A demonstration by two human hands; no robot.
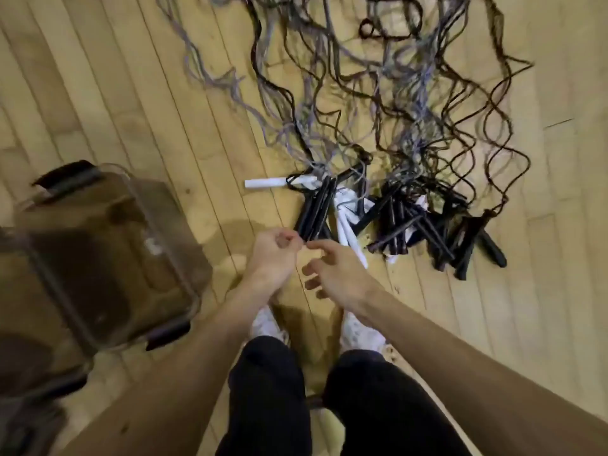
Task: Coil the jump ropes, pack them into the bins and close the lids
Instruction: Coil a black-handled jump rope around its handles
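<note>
A tangle of jump ropes (378, 103) with black and grey cords spreads across the wooden floor ahead. Their handles (404, 225), mostly black and a few white, lie bunched at the near end. One white handle (263, 183) sticks out to the left. My left hand (274, 256) is curled into a loose fist just short of the handles, with nothing visible in it. My right hand (332, 271) has relaxed, spread fingers, and its forefinger tip meets the left hand. A clear plastic bin (98, 258) with dark latches stands open at the left.
A second clear bin (29, 324) overlaps the lower left corner, blurred. My legs in dark trousers (273, 399) and white shoes (362, 334) stand directly below my hands. Bare floorboards (543, 291) lie to the right.
</note>
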